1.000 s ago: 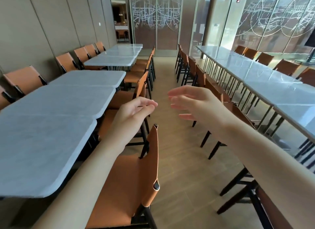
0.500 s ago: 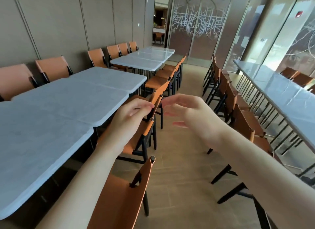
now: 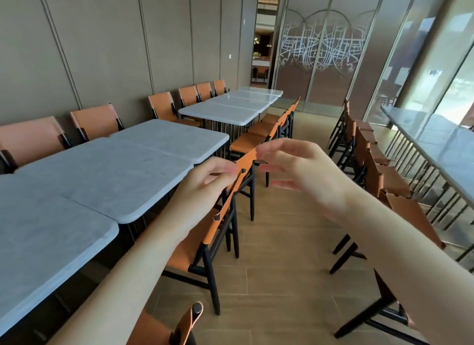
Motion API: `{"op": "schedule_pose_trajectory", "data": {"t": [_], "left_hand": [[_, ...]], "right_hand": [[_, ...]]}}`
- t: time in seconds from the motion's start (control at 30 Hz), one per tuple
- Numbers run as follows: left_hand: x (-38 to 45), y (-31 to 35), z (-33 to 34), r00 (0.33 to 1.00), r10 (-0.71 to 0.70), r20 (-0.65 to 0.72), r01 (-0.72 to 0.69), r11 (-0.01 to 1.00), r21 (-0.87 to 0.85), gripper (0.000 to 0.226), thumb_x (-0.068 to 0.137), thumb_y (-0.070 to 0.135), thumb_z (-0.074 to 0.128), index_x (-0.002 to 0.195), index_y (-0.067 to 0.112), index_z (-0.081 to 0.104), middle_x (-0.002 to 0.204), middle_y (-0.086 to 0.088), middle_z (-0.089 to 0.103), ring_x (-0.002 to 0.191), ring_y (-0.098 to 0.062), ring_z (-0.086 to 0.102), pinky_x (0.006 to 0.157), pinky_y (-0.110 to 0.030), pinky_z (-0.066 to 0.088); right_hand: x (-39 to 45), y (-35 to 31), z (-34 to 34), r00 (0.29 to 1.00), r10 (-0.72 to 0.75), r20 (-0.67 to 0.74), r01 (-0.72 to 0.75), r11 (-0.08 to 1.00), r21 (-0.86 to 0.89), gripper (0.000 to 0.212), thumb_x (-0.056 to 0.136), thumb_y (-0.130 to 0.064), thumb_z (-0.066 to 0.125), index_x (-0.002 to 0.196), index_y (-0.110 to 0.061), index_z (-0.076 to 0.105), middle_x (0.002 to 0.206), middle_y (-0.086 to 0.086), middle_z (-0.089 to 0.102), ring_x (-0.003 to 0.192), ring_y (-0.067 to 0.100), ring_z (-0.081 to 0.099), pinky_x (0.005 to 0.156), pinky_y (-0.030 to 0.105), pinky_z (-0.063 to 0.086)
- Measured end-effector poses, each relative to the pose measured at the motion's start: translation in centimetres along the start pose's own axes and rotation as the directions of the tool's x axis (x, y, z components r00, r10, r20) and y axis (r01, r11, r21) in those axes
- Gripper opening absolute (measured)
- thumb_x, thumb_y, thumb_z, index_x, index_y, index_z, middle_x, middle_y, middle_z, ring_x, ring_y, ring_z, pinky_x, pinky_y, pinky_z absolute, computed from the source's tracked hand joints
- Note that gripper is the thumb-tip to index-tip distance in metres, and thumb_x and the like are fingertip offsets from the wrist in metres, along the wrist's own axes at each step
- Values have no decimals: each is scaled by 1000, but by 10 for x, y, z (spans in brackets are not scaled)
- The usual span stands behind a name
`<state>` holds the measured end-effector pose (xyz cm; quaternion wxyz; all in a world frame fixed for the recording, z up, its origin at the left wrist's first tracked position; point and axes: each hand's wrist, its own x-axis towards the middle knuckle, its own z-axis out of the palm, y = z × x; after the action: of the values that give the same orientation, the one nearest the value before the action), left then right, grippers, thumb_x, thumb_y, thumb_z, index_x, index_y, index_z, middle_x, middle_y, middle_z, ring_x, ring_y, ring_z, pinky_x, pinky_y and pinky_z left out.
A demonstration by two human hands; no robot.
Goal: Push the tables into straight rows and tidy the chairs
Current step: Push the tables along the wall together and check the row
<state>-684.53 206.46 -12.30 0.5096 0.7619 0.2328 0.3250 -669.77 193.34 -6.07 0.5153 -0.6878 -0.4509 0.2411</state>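
My left hand [image 3: 205, 183] and my right hand [image 3: 300, 170] reach out at the centre of the frame to the top edge of an orange chair back [image 3: 245, 162]. Left fingers curl at that edge; right fingers spread loosely, fingertips at its far end. Whether either truly grips it, I cannot tell. The chair [image 3: 205, 242] stands just beside the grey marble tables [image 3: 107, 170] filling the left. More orange chairs line the wall at upper left, and another row [image 3: 369, 159] stands at right beside a long table [image 3: 441, 144].
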Motion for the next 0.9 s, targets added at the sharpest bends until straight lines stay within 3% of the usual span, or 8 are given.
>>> {"op": "schedule_pose_trajectory", "data": {"t": [0.27,0.4,0.63,0.9], "left_hand": [[128,-11,102,999,-36,-6,36,999,31,14,99,35,60,98,39,74,107,25,71,108,4,64,107,-40,49],[181,-27,134,996,-69,-59,72,997,38,14,99,37,60,102,36,73,111,23,71,112,2,63,105,-37,50],[226,-82,129,953,-230,-197,254,962,104,14,100,34,58,103,34,72,102,26,71,106,8,63,104,-34,51],[295,-151,82,816,-342,-465,407,912,43,18,100,37,58,90,42,72,100,28,69,110,2,63,106,-36,50]], "right_hand": [[117,53,-125,996,-29,87,32,999,-38,18,102,-29,56,112,-27,71,116,-11,71,104,3,69,96,36,57],[183,77,-157,990,-32,135,34,999,-10,17,100,-29,58,109,-26,72,116,-10,71,103,4,70,94,35,57],[284,121,-139,947,-13,320,-7,998,64,20,98,-25,56,109,-27,73,118,-11,71,104,2,69,95,34,57],[422,142,-69,850,-37,525,-8,996,84,16,97,-25,60,103,-24,75,114,-12,72,102,4,70,93,35,57]]}}
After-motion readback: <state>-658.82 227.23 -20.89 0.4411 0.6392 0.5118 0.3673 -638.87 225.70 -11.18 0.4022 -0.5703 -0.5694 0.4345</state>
